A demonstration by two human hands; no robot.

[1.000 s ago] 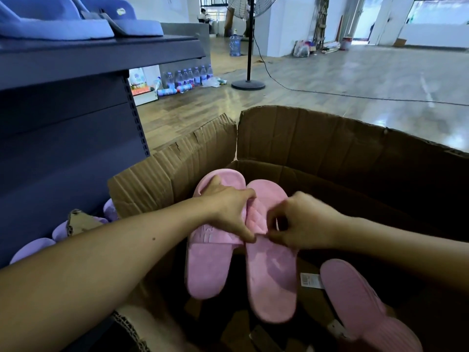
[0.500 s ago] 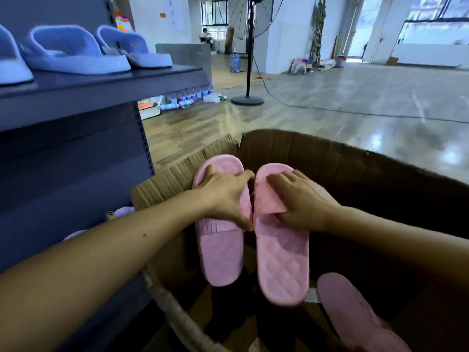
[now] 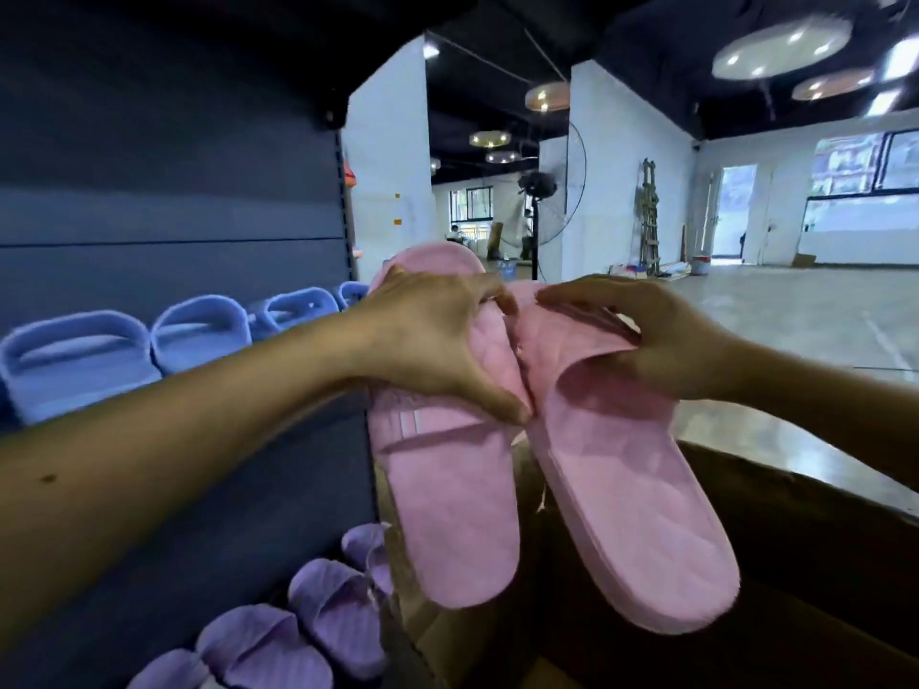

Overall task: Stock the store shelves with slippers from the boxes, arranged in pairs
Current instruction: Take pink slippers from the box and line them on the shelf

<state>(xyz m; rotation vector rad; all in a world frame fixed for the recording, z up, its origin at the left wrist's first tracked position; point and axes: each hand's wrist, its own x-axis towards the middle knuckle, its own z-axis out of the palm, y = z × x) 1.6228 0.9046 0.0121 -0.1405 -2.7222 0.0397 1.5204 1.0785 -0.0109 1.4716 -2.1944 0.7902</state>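
I hold two pink slippers side by side in the air, heels hanging toward me. My left hand (image 3: 437,340) grips the strap of the left pink slipper (image 3: 447,509). My right hand (image 3: 641,335) grips the strap of the right pink slipper (image 3: 631,514). Both slippers hang above the open cardboard box (image 3: 776,529) at the lower right. The dark shelf unit (image 3: 164,231) stands on the left, level with the slippers' toes.
Several light blue slippers (image 3: 199,330) line the middle shelf. Purple slippers (image 3: 298,629) fill the shelf below it. A standing fan (image 3: 539,211) and an open wooden floor (image 3: 795,315) lie behind the box.
Both hands have lifted the pink pair up out of the box to the height of the blue-slipper shelf. My view has tilted upward with them.
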